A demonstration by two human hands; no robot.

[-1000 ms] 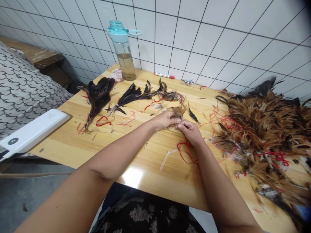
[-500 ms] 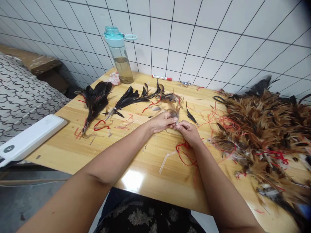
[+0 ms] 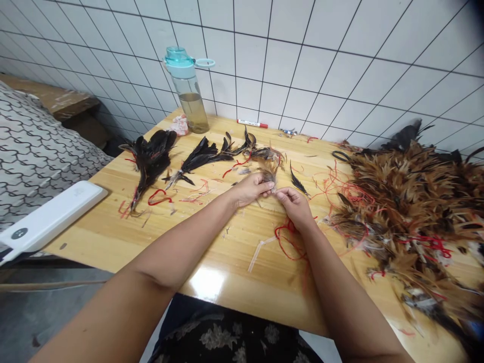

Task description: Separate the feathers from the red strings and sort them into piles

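My left hand is closed on a small bunch of brown feathers, its thumb pressing on the quill end while the tips fan out away from me. Beside it, my right hand is closed in a pinch, its fingertips close to the quills; what they hold is too small to make out. Red cord lies looped below my right wrist, with a clear plastic strip to its left. A single black feather rests just beyond my right hand.
Brown feathers are heaped on the right of the wooden table. Black feather bundles lie at the left. A water bottle and a red-capped marker are near the tiled wall. A white device sits at the left edge.
My right fingertips have drawn slightly away to the right from the quill ends. The left hand keeps its hold on the feathers. The whole view has shifted slightly.
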